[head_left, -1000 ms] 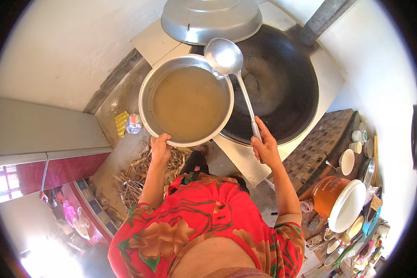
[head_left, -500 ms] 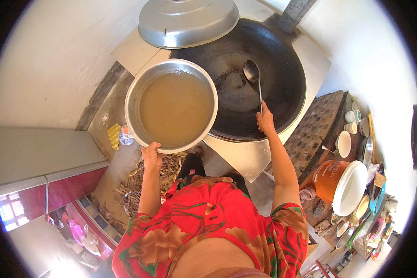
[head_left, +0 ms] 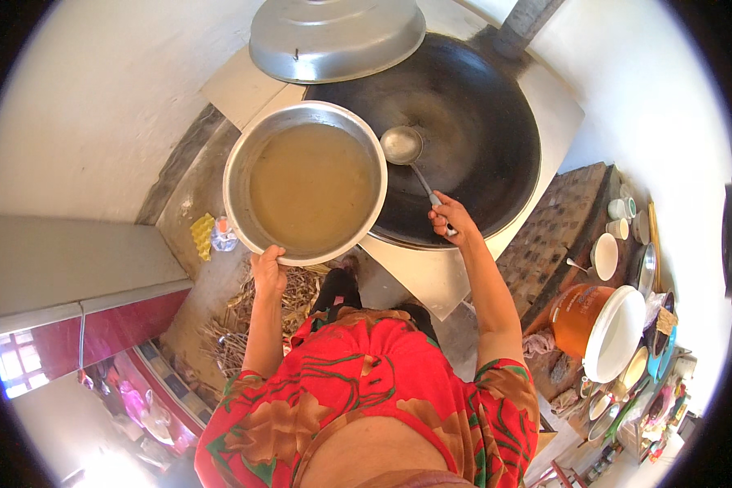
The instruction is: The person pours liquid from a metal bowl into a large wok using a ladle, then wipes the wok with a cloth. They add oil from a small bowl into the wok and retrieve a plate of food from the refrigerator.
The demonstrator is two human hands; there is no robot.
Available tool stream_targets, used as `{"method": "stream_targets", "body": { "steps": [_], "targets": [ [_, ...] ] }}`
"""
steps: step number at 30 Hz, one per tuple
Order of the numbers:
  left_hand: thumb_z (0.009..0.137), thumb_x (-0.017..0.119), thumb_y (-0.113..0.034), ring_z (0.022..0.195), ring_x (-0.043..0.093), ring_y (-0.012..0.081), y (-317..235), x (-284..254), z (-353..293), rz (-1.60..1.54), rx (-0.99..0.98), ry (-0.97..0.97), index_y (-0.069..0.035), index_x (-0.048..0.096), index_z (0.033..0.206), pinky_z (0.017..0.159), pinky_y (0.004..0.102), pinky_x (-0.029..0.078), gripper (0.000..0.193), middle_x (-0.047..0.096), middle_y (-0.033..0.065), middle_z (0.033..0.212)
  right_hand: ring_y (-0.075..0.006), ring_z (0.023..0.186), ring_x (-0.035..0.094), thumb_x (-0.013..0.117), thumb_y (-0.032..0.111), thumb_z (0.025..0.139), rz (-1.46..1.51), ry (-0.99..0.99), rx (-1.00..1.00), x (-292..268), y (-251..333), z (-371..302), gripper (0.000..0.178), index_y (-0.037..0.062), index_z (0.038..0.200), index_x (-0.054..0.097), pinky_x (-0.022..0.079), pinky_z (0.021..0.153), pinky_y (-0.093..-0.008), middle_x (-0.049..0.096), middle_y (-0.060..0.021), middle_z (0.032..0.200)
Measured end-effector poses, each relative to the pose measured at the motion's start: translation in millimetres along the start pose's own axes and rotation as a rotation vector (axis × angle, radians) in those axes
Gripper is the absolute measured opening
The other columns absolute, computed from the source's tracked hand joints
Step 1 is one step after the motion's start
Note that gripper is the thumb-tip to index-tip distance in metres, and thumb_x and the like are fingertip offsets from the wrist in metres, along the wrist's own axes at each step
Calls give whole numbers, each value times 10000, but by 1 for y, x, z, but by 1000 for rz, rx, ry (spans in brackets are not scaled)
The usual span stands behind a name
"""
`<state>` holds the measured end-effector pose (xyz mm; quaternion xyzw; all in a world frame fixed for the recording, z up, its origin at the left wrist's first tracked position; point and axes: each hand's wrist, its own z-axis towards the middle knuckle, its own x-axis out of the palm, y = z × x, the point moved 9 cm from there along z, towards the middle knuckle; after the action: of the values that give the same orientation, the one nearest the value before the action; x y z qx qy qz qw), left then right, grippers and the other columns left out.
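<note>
A pale stove block (head_left: 455,281) carries a big dark wok (head_left: 472,122), with a metal lid (head_left: 333,37) at its back.

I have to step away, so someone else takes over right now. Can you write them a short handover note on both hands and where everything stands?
Left hand: grip on the near rim of the round metal basin, held up level, filled with cloudy brown liquid.
Right hand: grip on the handle of the long metal ladle, bowl over the big black wok.
Done: the basin is nearly full; the wok looks almost empty.
Left: whatever remains in the wok, which cannot be judged. The domed metal lid sits off the wok, at its far edge.
</note>
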<state>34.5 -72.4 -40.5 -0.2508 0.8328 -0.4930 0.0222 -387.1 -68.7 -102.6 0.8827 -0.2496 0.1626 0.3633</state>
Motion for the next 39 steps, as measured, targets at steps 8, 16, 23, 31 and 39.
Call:
{"method": "stream_targets", "body": {
  "steps": [8,16,23,31,39],
  "targets": [
    [676,533,36,587,568,160,-6,6,-8,-39,18,-5,25,545,826,451,301,475,151,563,43,711,-72,415,379,475,10,845,-169,76,-220,61,40,-78,653,122,1425,198,329,339,-227,490,-50,680],
    [661,562,6,554,561,164,3,-1,-1,-54,32,-21,20,561,780,427,278,455,120,577,59,709,-49,415,392,508,34,836,-540,54,-414,99,45,-123,656,75,1419,211,333,355,-201,451,2,625],
    [705,520,46,751,613,203,11,-5,9,-54,4,71,49,507,1023,619,341,545,319,593,97,904,-63,457,439,522,71,813,-710,22,-428,111,45,-95,289,-2,1091,499,355,424,-211,469,0,590],
    [703,523,44,883,599,227,-6,7,-3,16,-64,146,43,460,1129,738,355,526,430,580,113,1000,-114,839,499,564,110,719,-600,104,-653,162,91,-18,382,28,1089,511,406,791,-257,512,-18,883],
    [714,524,41,951,555,209,6,2,-2,-131,-90,190,8,421,1192,819,338,480,490,540,96,1066,-109,795,457,615,163,691,-509,62,-554,198,106,22,282,73,947,539,362,746,-245,488,-1,853]
  ]
}}
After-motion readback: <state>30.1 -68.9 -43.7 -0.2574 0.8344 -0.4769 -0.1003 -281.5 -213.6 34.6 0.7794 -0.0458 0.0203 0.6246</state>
